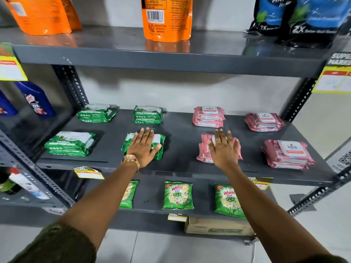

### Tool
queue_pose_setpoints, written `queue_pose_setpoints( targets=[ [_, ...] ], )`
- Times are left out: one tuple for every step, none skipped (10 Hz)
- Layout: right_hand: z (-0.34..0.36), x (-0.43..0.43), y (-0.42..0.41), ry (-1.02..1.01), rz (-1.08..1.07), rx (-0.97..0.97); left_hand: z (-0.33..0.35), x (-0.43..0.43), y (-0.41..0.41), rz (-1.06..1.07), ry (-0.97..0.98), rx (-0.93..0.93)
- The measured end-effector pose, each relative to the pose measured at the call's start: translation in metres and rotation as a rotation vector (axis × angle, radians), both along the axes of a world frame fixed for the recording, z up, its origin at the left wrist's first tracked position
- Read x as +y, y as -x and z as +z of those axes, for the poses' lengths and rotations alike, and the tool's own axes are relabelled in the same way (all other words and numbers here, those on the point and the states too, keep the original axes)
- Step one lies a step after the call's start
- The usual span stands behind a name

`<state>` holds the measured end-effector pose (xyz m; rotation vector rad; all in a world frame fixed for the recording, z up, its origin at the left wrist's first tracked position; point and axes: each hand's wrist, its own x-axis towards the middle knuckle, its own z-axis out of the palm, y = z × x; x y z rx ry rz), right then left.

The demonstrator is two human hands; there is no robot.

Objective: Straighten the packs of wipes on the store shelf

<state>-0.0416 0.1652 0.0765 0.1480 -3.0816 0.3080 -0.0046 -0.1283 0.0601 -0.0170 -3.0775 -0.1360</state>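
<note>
On the grey middle shelf (180, 168) lie small stacks of wipes in two rows. Green stacks sit at the back left (95, 113), back centre (147, 115) and front left (70, 143). Pink stacks sit at the back (209, 116), back right (264, 122) and front right (287, 154). My left hand (143, 147) rests flat, fingers spread, on top of a front green stack (161, 144). My right hand (225, 149) lies flat on a front pink stack (203, 150), which sits slightly askew. Neither hand grips anything.
The upper shelf holds orange pouches (167, 18) and blue-black pouches (313, 18). Green detergent packets (178, 195) lie on the lower shelf, above a cardboard box (218, 225). Blue bottles (36, 99) stand on the neighbouring rack at left. Yellow price tags (88, 172) hang from shelf edges.
</note>
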Motion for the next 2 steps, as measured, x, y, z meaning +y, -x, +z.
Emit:
queue_pose_setpoints(
  targets=[
    [0.0065, -0.0008, -0.0019, 0.003, 0.009, -0.011, 0.0136, 0.0008, -0.0007, 0.004, -0.004, -0.056],
    [0.0120, -0.0009, -0.0044, -0.078, -0.019, 0.027, 0.0228, 0.0019, -0.0033, -0.029, -0.004, -0.043]
  ],
)
